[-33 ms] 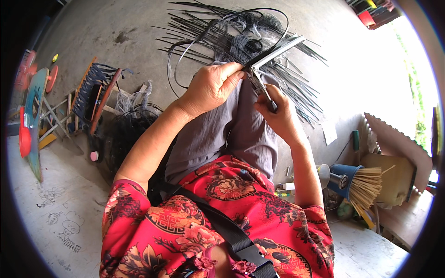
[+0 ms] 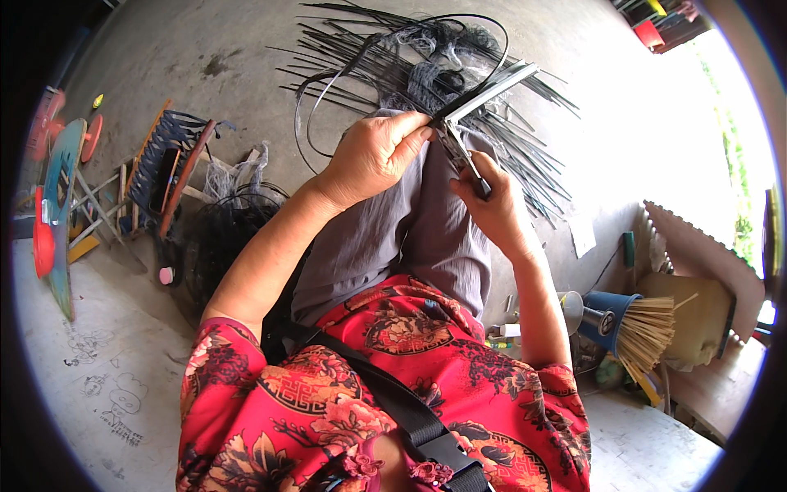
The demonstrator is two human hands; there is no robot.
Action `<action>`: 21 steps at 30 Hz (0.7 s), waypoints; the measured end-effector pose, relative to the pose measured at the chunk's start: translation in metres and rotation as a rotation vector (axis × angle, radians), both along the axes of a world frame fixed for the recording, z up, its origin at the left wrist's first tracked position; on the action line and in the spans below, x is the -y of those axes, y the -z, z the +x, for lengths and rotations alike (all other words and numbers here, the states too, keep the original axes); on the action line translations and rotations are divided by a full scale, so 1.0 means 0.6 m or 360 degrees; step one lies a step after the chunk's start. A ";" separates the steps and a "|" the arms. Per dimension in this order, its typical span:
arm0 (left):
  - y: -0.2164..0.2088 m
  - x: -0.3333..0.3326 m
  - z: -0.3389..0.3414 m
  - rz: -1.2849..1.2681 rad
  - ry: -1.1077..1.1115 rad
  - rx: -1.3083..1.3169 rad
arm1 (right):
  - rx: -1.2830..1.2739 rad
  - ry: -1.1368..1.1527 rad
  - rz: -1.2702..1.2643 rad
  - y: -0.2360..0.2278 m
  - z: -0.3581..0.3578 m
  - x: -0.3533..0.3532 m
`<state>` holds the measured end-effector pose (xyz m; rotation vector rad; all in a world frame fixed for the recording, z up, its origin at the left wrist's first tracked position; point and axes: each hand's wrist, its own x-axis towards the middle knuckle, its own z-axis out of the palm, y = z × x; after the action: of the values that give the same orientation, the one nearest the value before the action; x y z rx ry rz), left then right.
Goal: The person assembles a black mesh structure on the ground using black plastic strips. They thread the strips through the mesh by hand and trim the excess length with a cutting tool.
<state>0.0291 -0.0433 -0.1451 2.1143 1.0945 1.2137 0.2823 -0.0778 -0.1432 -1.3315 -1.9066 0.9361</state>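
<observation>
Blue cup of bamboo sticks point(image 2: 631, 328), cardboard box point(image 2: 705, 262), black netting heap point(image 2: 217, 238) on concrete floor point(image 2: 164, 49)

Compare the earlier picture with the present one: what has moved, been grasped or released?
Nothing has visibly changed. The left hand and the right hand grip the same flat strips over the lap, and the pile of dark strips lies on the floor as before.
</observation>
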 end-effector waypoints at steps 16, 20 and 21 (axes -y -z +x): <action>0.041 -0.037 0.007 0.0190 -0.0027 -0.0220 | 0.0288 0.0304 0.0252 0.157 -0.006 -0.086; 0.029 -0.032 -0.001 0.0128 -0.0228 -0.0271 | 0.0414 0.0287 0.0325 0.112 -0.026 -0.062; 0.023 -0.023 -0.008 0.0093 -0.0179 -0.0232 | 0.0443 0.0248 0.0328 0.092 -0.034 -0.051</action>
<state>0.0240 -0.0294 -0.1588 2.2411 1.2713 1.1698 0.2619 -0.0473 -0.1981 -1.5203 -2.0051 0.4825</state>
